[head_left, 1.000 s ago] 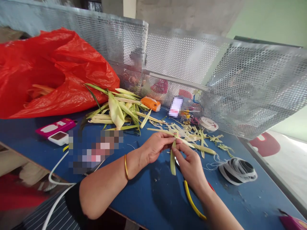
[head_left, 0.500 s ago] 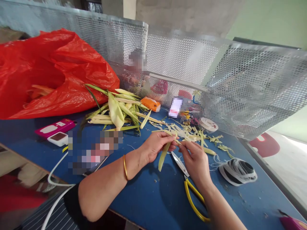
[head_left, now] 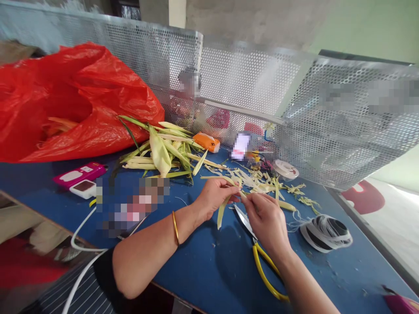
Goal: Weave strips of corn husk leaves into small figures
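My left hand [head_left: 218, 195] is closed in a pinch on pale green corn husk strips [head_left: 221, 214], one end hanging down below the fingers and another sticking out to the left. Close against it, my right hand [head_left: 266, 214] pinches the same husk piece from the right; its fingertips partly hide the grip. Yellow-handled scissors [head_left: 266, 271] lie on the blue table under my right hand and forearm, blades pointing up and left. Husk scraps [head_left: 258, 181] are scattered just beyond both hands. A spool of white thread [head_left: 326, 233] lies to the right, loose thread trailing toward my right hand.
A heap of corn husks [head_left: 161, 152] lies beside a big red plastic bag [head_left: 108, 93]. An orange tissue pack [head_left: 207, 142], a lit phone [head_left: 240, 146] and a tape roll [head_left: 285, 169] stand near the perforated metal screen [head_left: 242, 78]. A white cable [head_left: 78, 231] runs at left.
The hanging husk strip has swung and narrowed slightly, and the strip at the left sticks out further. Both hands keep their pinch; the whole view has shifted a little.
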A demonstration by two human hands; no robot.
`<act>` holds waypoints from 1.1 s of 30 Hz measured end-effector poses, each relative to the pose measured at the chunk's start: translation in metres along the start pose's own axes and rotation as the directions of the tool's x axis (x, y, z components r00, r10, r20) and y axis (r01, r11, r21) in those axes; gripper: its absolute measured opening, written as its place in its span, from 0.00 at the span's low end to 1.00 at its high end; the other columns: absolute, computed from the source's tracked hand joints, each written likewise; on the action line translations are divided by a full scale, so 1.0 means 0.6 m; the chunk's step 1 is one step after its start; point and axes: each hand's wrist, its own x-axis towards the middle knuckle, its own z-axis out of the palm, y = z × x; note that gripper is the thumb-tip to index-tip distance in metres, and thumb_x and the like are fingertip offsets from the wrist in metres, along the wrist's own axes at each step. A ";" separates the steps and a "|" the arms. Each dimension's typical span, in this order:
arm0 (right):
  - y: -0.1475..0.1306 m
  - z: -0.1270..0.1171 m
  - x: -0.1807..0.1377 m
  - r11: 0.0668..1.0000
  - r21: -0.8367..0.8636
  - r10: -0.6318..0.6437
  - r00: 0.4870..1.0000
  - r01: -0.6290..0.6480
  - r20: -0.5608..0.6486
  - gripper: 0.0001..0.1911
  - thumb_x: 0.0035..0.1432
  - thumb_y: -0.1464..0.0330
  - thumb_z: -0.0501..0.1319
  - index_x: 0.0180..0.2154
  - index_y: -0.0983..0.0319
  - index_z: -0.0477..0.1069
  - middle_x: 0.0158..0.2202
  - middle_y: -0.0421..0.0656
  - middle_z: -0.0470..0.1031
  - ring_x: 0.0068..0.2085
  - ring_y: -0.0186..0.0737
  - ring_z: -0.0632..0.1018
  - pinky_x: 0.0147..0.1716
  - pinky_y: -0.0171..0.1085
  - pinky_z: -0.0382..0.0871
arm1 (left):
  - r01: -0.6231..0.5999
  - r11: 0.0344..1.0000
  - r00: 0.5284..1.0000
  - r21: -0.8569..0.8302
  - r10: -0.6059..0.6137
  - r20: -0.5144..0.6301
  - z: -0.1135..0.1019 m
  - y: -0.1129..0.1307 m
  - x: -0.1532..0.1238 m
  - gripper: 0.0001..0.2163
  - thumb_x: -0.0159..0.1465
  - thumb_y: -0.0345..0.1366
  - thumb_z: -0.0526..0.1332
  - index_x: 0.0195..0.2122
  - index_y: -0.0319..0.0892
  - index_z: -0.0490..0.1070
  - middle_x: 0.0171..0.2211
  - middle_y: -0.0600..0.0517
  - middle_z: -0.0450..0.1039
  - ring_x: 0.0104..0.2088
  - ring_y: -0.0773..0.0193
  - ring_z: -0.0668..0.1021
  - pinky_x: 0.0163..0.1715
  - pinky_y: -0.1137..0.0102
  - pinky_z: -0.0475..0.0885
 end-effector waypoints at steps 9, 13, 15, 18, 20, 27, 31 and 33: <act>-0.017 -0.002 -0.004 0.986 0.168 0.002 0.997 -0.015 0.078 0.15 0.65 0.63 0.55 0.27 0.59 0.71 0.26 0.40 0.76 0.32 0.39 0.75 0.38 0.37 0.64 | -0.079 0.994 0.997 -0.074 0.080 0.010 0.005 -0.009 0.001 0.03 0.50 0.27 0.70 0.23 0.34 0.78 0.23 0.51 0.76 0.22 0.74 0.72 0.26 0.77 0.66; 0.008 -0.010 0.007 0.878 0.372 0.310 0.950 -0.302 0.038 0.16 0.63 0.58 0.55 0.30 0.60 0.75 0.27 0.41 0.77 0.32 0.41 0.76 0.34 0.38 0.66 | 0.067 0.989 0.991 -0.131 -0.051 0.124 -0.004 -0.002 0.002 0.09 0.49 0.30 0.73 0.31 0.36 0.79 0.25 0.50 0.77 0.25 0.69 0.76 0.29 0.74 0.71; 0.022 -0.008 0.013 0.821 0.469 0.353 0.935 -0.326 0.032 0.12 0.59 0.60 0.59 0.33 0.60 0.77 0.31 0.42 0.79 0.35 0.43 0.77 0.37 0.40 0.69 | 0.142 0.978 0.971 -0.154 -0.107 0.214 -0.007 -0.002 0.002 0.11 0.49 0.31 0.73 0.33 0.36 0.78 0.26 0.50 0.78 0.25 0.68 0.77 0.29 0.73 0.72; 0.034 0.000 0.016 0.838 0.506 0.231 0.973 -0.205 0.011 0.08 0.56 0.64 0.63 0.38 0.58 0.78 0.39 0.44 0.79 0.42 0.45 0.77 0.44 0.43 0.68 | 0.185 0.963 0.945 -0.195 -0.120 0.303 -0.011 -0.004 0.003 0.11 0.49 0.31 0.74 0.33 0.37 0.77 0.25 0.51 0.76 0.23 0.70 0.76 0.27 0.74 0.72; 0.036 0.004 0.015 0.891 0.443 0.137 0.989 -0.097 -0.059 0.07 0.57 0.66 0.64 0.38 0.56 0.79 0.37 0.43 0.77 0.42 0.43 0.76 0.44 0.43 0.67 | 0.203 0.955 0.929 -0.216 -0.119 0.350 -0.012 -0.006 0.003 0.11 0.50 0.31 0.73 0.34 0.37 0.76 0.25 0.52 0.75 0.22 0.70 0.76 0.26 0.74 0.72; 0.035 0.003 0.008 0.987 0.132 -0.072 0.984 0.094 -0.162 0.06 0.61 0.67 0.63 0.32 0.57 0.78 0.31 0.40 0.73 0.35 0.40 0.72 0.38 0.42 0.62 | 0.306 0.931 0.879 -0.201 -0.195 0.435 -0.014 -0.008 0.002 0.12 0.51 0.30 0.72 0.35 0.35 0.76 0.25 0.52 0.75 0.21 0.71 0.75 0.24 0.76 0.71; 0.032 0.012 0.006 0.991 0.088 -0.080 0.978 0.098 -0.190 0.12 0.62 0.67 0.60 0.26 0.59 0.75 0.30 0.41 0.74 0.34 0.40 0.72 0.39 0.42 0.60 | 0.272 0.954 0.872 -0.130 -0.187 0.453 -0.014 -0.007 -0.001 0.12 0.50 0.32 0.73 0.34 0.34 0.77 0.25 0.51 0.74 0.21 0.71 0.75 0.24 0.76 0.71; 0.032 0.016 0.007 0.985 0.165 -0.020 0.982 0.052 -0.188 0.13 0.61 0.66 0.61 0.24 0.59 0.75 0.29 0.41 0.73 0.34 0.41 0.72 0.38 0.42 0.60 | 0.256 0.961 0.885 -0.105 -0.189 0.426 -0.013 -0.005 -0.004 0.12 0.51 0.33 0.73 0.34 0.34 0.78 0.26 0.50 0.76 0.23 0.71 0.75 0.26 0.75 0.71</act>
